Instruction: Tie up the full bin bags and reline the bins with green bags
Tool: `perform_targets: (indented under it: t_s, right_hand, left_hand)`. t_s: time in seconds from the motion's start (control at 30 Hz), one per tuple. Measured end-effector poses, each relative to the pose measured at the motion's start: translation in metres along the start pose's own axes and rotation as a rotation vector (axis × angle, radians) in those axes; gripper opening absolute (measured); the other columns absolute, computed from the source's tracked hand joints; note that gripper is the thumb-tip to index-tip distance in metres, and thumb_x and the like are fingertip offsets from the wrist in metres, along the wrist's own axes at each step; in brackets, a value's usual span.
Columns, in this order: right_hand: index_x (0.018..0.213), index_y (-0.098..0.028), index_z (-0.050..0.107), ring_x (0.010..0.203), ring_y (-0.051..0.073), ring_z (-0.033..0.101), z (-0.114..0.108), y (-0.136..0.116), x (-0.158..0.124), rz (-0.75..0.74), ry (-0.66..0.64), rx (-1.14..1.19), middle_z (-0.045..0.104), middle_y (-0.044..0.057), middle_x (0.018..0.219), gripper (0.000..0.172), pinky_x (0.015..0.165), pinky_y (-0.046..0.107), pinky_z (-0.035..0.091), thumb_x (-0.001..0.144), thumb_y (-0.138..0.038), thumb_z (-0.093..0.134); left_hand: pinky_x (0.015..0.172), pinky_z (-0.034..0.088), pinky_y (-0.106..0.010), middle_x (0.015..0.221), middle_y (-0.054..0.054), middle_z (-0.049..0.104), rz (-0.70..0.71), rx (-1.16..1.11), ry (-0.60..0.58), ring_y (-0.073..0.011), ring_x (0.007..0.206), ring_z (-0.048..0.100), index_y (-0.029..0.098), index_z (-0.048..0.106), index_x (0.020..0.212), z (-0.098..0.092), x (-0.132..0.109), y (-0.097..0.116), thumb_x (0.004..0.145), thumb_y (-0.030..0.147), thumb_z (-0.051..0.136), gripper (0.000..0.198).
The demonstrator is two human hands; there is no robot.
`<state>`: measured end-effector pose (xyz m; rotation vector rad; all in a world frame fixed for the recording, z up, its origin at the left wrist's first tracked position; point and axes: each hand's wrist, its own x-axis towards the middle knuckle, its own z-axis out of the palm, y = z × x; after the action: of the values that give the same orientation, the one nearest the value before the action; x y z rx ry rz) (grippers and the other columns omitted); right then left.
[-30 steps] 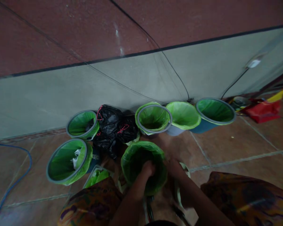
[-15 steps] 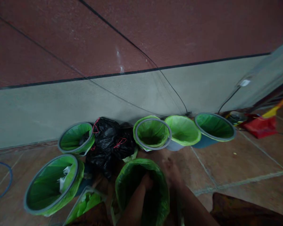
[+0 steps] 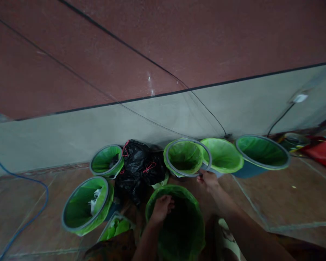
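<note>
In the head view, a bin with a green liner bag (image 3: 197, 206) stands right in front of me, the bag folded over its rim. My left hand (image 3: 162, 208) hovers over the left side of its mouth, fingers loosely curled and apart, holding nothing visible. Farther out, my right hand (image 3: 208, 180) has its fingers closed on the near right edge of a grey ring (image 3: 209, 156). That ring lies tilted over the mouth of another green-lined bin (image 3: 183, 163) by the wall and sticks out past its right side.
Black tied garbage bags (image 3: 136, 159) sit left of centre. More lined bins stand around: one pale green (image 3: 222, 156), one blue (image 3: 260, 152), two at left (image 3: 105, 159). A crate (image 3: 115, 228) holds green bags. A blue hose (image 3: 29, 179) and red dustpan (image 3: 323, 152) lie at the sides.
My right hand has moved up and forward to the grey ring, which has shifted right over its bin. My left hand has risen out of the near bin. The view has swung left.
</note>
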<state>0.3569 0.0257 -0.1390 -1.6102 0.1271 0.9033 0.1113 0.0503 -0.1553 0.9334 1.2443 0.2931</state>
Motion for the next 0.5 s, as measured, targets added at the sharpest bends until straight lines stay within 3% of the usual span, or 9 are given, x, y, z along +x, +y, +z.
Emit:
perform_targets:
  t_s: [0.13,0.23,0.37,0.5]
  right_hand:
    - [0.07,-0.018,0.055,0.041,0.009,0.052,-0.033,0.012,-0.052,-0.069,-0.208,-0.157,0.058,-0.002,0.05,0.017,0.041,0.019,0.047,0.085,-0.024,0.059]
    - [0.071,-0.019,0.053,0.039,0.01,0.051,-0.057,0.028,-0.087,-0.094,-0.377,-0.371,0.055,-0.004,0.048,0.019,0.038,0.019,0.043,0.084,-0.032,0.059]
    - [0.079,-0.019,0.052,0.041,0.011,0.053,-0.073,0.046,-0.109,-0.034,-0.465,-0.6,0.053,-0.005,0.051,0.017,0.039,0.021,0.046,0.087,-0.034,0.055]
    - [0.087,-0.017,0.055,0.041,0.011,0.054,-0.077,0.059,-0.099,0.006,-0.507,-0.837,0.052,-0.005,0.049,0.021,0.041,0.02,0.047,0.094,-0.034,0.046]
  left_hand:
    - [0.077,0.052,-0.028,0.119,-0.014,0.068,0.064,-0.231,0.072,-0.017,0.093,0.069,0.015,0.06,0.117,-0.023,-0.037,0.035,0.093,0.053,0.042,0.048]
    - [0.082,0.053,-0.03,0.123,-0.015,0.067,0.121,-0.373,0.107,-0.018,0.097,0.069,0.017,0.056,0.123,-0.041,-0.06,0.05,0.096,0.058,0.029,0.056]
    - [0.073,0.054,-0.029,0.112,-0.012,0.071,0.145,-0.283,0.18,-0.0169,0.084,0.07,0.018,0.057,0.12,-0.061,-0.074,0.035,0.092,0.052,0.045,0.046]
    - [0.063,0.048,-0.025,0.084,-0.005,0.071,0.126,0.205,0.322,-0.0147,0.069,0.066,0.014,0.064,0.102,-0.07,-0.07,0.004,0.088,0.038,0.056,0.028]
